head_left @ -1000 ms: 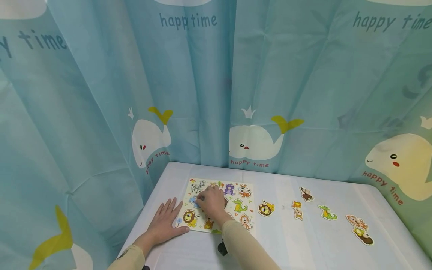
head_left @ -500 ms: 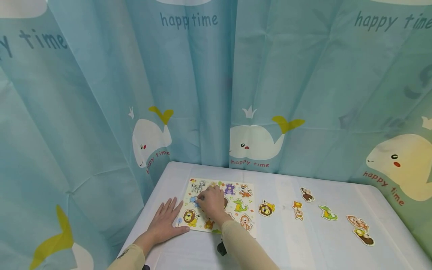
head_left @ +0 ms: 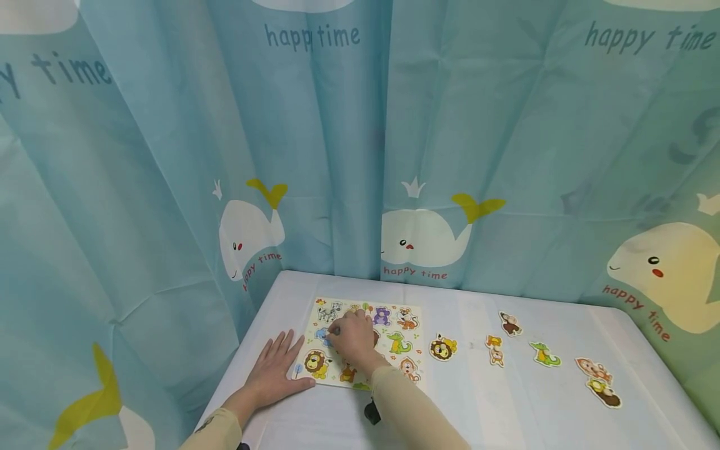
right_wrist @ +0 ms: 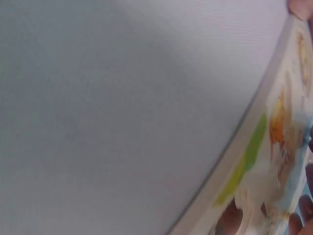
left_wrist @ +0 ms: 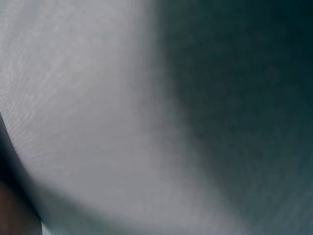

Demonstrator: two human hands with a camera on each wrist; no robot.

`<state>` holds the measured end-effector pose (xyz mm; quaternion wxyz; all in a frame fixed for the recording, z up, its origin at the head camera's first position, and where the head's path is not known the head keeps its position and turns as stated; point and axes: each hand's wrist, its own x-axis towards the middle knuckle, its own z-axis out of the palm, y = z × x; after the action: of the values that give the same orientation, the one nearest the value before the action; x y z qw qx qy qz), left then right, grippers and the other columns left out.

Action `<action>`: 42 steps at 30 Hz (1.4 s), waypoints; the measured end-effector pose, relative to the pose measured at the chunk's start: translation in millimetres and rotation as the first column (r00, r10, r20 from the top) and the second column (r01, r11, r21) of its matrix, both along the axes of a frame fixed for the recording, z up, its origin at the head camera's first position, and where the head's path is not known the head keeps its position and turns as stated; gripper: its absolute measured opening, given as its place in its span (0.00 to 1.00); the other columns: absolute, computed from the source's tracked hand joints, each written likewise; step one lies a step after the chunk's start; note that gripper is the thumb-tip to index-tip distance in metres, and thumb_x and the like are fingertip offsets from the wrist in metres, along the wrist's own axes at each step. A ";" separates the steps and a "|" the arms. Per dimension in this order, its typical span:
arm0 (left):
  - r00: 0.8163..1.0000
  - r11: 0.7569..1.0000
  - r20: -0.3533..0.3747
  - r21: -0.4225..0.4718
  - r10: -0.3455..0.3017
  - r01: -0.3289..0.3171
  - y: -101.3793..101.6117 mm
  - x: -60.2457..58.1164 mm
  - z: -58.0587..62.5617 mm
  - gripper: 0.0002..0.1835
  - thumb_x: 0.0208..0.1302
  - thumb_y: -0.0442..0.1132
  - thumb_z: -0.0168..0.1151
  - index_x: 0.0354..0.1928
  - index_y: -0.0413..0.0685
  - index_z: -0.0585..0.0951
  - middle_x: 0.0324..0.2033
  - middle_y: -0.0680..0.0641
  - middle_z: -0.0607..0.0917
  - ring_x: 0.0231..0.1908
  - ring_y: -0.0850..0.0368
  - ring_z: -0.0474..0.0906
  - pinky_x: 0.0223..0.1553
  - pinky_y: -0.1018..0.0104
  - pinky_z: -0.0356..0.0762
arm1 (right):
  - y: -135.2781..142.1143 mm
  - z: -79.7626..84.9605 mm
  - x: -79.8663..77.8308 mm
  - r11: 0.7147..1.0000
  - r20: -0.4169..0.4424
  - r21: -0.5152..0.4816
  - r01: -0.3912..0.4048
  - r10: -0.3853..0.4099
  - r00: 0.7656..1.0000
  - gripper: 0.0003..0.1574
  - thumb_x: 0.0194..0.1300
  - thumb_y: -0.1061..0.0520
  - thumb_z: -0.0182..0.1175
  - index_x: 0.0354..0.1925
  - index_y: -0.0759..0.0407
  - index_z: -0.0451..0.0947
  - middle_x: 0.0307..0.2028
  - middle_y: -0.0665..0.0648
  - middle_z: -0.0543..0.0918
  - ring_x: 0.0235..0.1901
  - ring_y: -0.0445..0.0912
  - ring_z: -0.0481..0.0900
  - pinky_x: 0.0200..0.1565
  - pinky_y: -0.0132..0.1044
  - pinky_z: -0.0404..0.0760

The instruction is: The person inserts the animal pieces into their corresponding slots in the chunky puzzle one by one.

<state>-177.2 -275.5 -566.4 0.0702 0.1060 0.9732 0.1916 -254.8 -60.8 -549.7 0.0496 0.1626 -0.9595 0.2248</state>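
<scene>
A: Hands and arms?
B: Left sleeve (head_left: 218, 431) comes in from lower left, my left hand (head_left: 275, 373) palm down, fingers straight and spread, gripping nothing, thumb tip right at the near edge of the picture board (head_left: 326, 381)
A: Right?
B: Right sleeve (head_left: 413, 409) angles in from lower right, my right hand (head_left: 354, 337) reaches over the board, back up, fingers bent, tips by the blue elephant (head_left: 322, 337); hand blocks the view, can't tell if it's pinching anything
A: Rest?
B: Board lies flat on the white table (head_left: 506, 419), loose lion (head_left: 443, 347) just right of it, green crocodile (head_left: 545, 354) farther right, whale-print curtain (head_left: 360, 156) behind
</scene>
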 end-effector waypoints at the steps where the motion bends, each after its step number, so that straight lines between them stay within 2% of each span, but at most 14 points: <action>1: 1.000 1.000 -0.002 0.001 -0.001 0.001 0.5 -0.1 0.1 0.58 0.57 0.76 0.61 0.80 0.48 0.59 0.80 0.38 0.52 0.79 0.38 0.41 0.77 0.40 0.35 | 2.6 0.6 -0.9 1.000 0.008 -0.012 -0.007 0.007 1.000 0.08 0.64 0.44 0.71 0.38 0.43 0.91 0.35 0.45 0.80 0.41 0.47 0.71 0.47 0.46 0.73; 5: 1.000 1.000 -0.010 -0.003 -0.009 0.009 1.6 -0.2 0.1 0.58 0.57 0.76 0.61 0.80 0.47 0.59 0.80 0.38 0.52 0.79 0.38 0.41 0.77 0.40 0.35 | 17.3 8.0 -6.5 0.996 0.006 -0.081 -0.036 0.037 0.999 0.09 0.65 0.48 0.68 0.42 0.45 0.91 0.36 0.46 0.82 0.42 0.46 0.72 0.46 0.45 0.75; 10: 1.000 1.000 -0.018 0.014 -0.016 0.016 0.6 0.3 0.1 0.58 0.57 0.75 0.62 0.80 0.45 0.59 0.79 0.36 0.52 0.78 0.35 0.42 0.77 0.38 0.35 | 43.0 26.2 -11.1 0.982 -0.013 -0.172 -0.073 0.072 0.997 0.09 0.67 0.51 0.68 0.43 0.49 0.91 0.35 0.47 0.83 0.40 0.46 0.73 0.42 0.44 0.74; 15: 0.999 1.000 -0.029 0.024 -0.015 0.015 -0.1 -0.9 0.8 0.58 0.57 0.74 0.63 0.79 0.44 0.60 0.79 0.35 0.52 0.78 0.35 0.42 0.77 0.38 0.36 | 65.3 41.5 -12.2 0.969 -0.008 -0.233 -0.080 0.080 0.997 0.10 0.68 0.52 0.67 0.45 0.51 0.91 0.35 0.47 0.83 0.40 0.46 0.72 0.44 0.46 0.73; 21: 1.000 1.000 -0.004 0.013 -0.007 0.008 0.7 -2.9 0.2 0.59 0.56 0.75 0.62 0.80 0.46 0.59 0.79 0.36 0.52 0.79 0.36 0.41 0.77 0.39 0.35 | 86.7 47.1 -8.1 0.959 -0.031 -0.271 -0.088 0.083 0.996 0.09 0.68 0.52 0.67 0.43 0.50 0.91 0.35 0.45 0.83 0.40 0.45 0.72 0.44 0.45 0.73; 28: 0.999 1.000 0.035 0.022 -0.005 0.004 3.0 -2.2 3.7 0.59 0.56 0.76 0.62 0.80 0.46 0.58 0.80 0.37 0.51 0.79 0.36 0.39 0.77 0.39 0.34 | 131.6 42.2 2.2 0.957 -0.039 -0.289 -0.026 0.015 0.999 0.07 0.66 0.53 0.69 0.41 0.50 0.91 0.35 0.42 0.83 0.42 0.45 0.74 0.46 0.46 0.74; 34: 0.999 0.999 0.050 0.035 -0.002 0.000 3.5 -0.3 8.4 0.60 0.56 0.75 0.63 0.80 0.44 0.58 0.80 0.36 0.50 0.79 0.36 0.37 0.78 0.41 0.35 | 175.2 39.0 7.9 0.955 -0.016 -0.293 0.051 -0.059 0.998 0.07 0.66 0.55 0.71 0.42 0.53 0.91 0.37 0.45 0.85 0.43 0.50 0.75 0.43 0.45 0.72; 42: 0.999 0.998 0.040 0.058 0.003 -0.005 3.5 1.6 7.9 0.60 0.56 0.74 0.64 0.80 0.42 0.57 0.80 0.37 0.50 0.79 0.37 0.39 0.78 0.40 0.39 | 220.8 38.1 11.1 0.955 0.030 -0.261 0.143 -0.141 0.990 0.11 0.68 0.54 0.68 0.46 0.55 0.90 0.40 0.51 0.85 0.46 0.53 0.75 0.42 0.45 0.72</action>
<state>-175.6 -272.0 -558.5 0.0861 0.1022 0.9658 0.2222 -243.7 160.0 -511.6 0.0813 0.0840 -0.9307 0.3466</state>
